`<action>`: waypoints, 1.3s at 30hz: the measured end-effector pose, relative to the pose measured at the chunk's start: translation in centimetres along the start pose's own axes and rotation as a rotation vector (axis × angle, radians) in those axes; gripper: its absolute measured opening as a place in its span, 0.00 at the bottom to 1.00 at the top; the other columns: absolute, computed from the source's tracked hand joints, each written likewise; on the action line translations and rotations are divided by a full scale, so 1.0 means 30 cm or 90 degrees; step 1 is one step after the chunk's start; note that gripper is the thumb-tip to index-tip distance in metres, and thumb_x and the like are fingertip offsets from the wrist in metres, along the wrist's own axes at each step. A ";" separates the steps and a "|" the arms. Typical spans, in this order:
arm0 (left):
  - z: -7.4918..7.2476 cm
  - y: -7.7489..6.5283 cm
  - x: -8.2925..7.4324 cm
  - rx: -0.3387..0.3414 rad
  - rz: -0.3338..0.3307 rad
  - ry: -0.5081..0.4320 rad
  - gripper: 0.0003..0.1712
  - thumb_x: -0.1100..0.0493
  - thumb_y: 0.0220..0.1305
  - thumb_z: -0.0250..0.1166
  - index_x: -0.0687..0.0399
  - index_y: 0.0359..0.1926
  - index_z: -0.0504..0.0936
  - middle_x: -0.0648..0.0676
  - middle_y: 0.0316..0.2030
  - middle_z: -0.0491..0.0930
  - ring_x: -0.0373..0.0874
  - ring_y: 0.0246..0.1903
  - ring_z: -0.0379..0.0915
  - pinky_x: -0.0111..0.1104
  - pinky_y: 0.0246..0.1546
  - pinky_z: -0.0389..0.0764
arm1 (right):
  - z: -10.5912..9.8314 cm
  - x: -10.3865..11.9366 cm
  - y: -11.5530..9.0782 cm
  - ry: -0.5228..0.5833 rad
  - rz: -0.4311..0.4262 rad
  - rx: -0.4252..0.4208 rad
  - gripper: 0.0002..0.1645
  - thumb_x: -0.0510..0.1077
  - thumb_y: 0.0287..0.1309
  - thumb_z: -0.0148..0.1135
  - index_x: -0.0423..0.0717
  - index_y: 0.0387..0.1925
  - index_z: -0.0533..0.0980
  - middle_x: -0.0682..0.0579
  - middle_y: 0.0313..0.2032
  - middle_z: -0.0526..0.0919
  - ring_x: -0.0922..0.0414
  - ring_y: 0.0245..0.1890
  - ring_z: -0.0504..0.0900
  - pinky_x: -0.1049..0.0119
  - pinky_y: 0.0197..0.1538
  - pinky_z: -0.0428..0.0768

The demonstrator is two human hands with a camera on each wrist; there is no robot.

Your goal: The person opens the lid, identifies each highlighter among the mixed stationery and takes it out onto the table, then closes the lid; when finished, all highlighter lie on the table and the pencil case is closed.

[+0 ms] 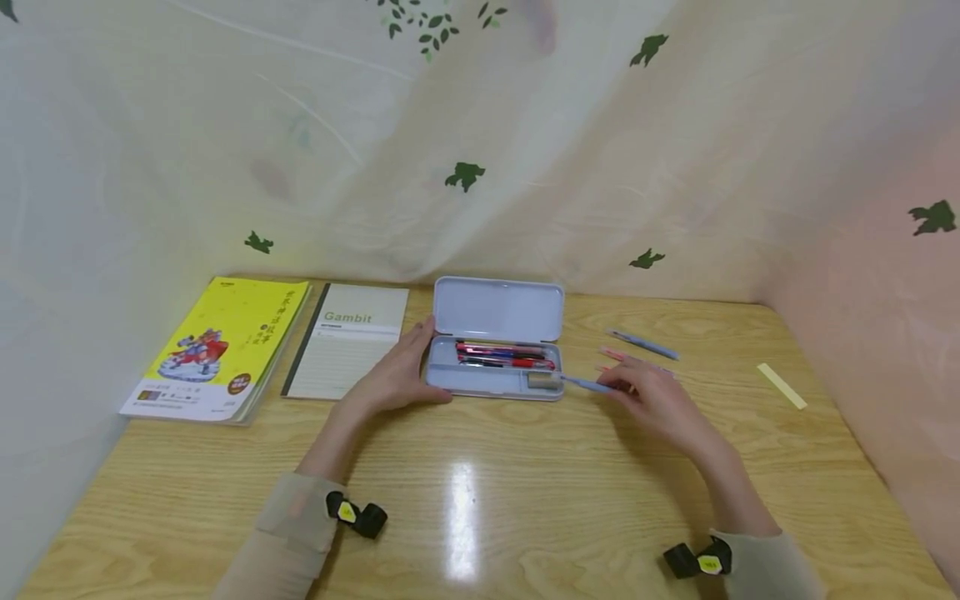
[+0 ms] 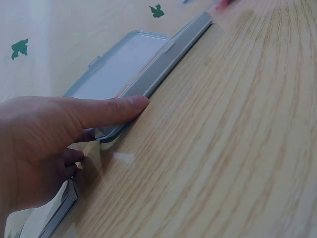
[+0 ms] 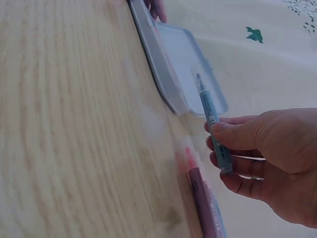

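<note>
A pale blue pencil case lies on the table with its lid raised at the back. Several pens lie in it, and a greyish block sits in its front right part. My left hand holds the case's left end, thumb along the front wall and fingers round the side. Right of the case, my right hand pinches a blue marker with a clear cap, its capped end pointing towards the case. Pink markers lie on the table beyond that hand, partly hidden by it in the head view.
Another blue marker lies behind the right hand. Farther right is a pale yellow strip. A notebook and a yellow book lie to the left. A patterned curtain hangs behind the table.
</note>
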State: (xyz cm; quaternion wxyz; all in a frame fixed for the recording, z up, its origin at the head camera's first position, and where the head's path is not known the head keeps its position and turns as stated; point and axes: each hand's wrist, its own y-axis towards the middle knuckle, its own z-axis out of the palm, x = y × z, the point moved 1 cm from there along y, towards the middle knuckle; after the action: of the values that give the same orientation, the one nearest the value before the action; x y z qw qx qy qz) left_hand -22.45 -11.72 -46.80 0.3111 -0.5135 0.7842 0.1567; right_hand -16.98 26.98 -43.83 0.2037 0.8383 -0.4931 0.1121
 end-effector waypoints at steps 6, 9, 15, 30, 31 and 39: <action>0.001 0.001 0.005 -0.001 0.004 0.003 0.76 0.43 0.50 0.81 0.60 0.83 0.37 0.66 0.82 0.42 0.61 0.82 0.40 0.53 0.81 0.50 | -0.035 -0.007 -0.011 -0.004 0.044 0.043 0.08 0.35 0.62 0.68 0.47 0.41 0.86 0.54 0.38 0.89 0.61 0.36 0.82 0.65 0.39 0.81; 0.001 0.002 0.003 -0.002 0.005 0.004 0.76 0.43 0.50 0.81 0.60 0.83 0.37 0.66 0.82 0.43 0.61 0.82 0.40 0.53 0.81 0.50 | -0.055 -0.009 -0.022 -0.009 0.065 0.073 0.07 0.35 0.63 0.68 0.47 0.42 0.85 0.55 0.37 0.88 0.62 0.34 0.80 0.66 0.39 0.80; 0.000 -0.002 0.002 -0.003 0.009 0.007 0.75 0.43 0.51 0.81 0.60 0.83 0.37 0.67 0.82 0.43 0.62 0.82 0.40 0.54 0.81 0.51 | -0.077 -0.026 -0.046 -0.006 0.078 0.110 0.06 0.38 0.63 0.69 0.49 0.40 0.85 0.59 0.34 0.85 0.66 0.31 0.75 0.70 0.36 0.77; 0.006 0.000 0.008 0.000 0.007 0.009 0.75 0.43 0.51 0.80 0.59 0.83 0.37 0.68 0.82 0.43 0.62 0.82 0.40 0.54 0.81 0.51 | -0.098 -0.072 -0.072 0.009 0.133 0.134 0.05 0.40 0.59 0.73 0.52 0.38 0.87 0.60 0.32 0.87 0.65 0.30 0.77 0.71 0.34 0.76; 0.005 0.000 0.007 -0.002 0.008 0.009 0.75 0.43 0.51 0.80 0.60 0.83 0.37 0.68 0.82 0.43 0.62 0.82 0.40 0.54 0.81 0.51 | -0.098 -0.074 -0.072 0.011 0.137 0.136 0.05 0.40 0.60 0.73 0.51 0.38 0.87 0.60 0.31 0.86 0.65 0.30 0.77 0.71 0.34 0.76; 0.004 0.003 0.011 -0.005 0.006 0.010 0.75 0.43 0.51 0.81 0.59 0.83 0.37 0.68 0.82 0.43 0.62 0.82 0.40 0.54 0.81 0.50 | -0.102 -0.107 -0.075 0.043 0.145 0.135 0.06 0.38 0.58 0.73 0.49 0.38 0.87 0.57 0.33 0.87 0.67 0.32 0.79 0.72 0.36 0.79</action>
State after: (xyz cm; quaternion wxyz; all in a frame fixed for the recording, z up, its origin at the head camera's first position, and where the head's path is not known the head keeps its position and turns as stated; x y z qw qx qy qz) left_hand -22.59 -11.85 -47.10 0.3022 -0.5123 0.7884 0.1573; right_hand -16.55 31.85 -42.87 0.1167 0.7895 -0.5633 0.2139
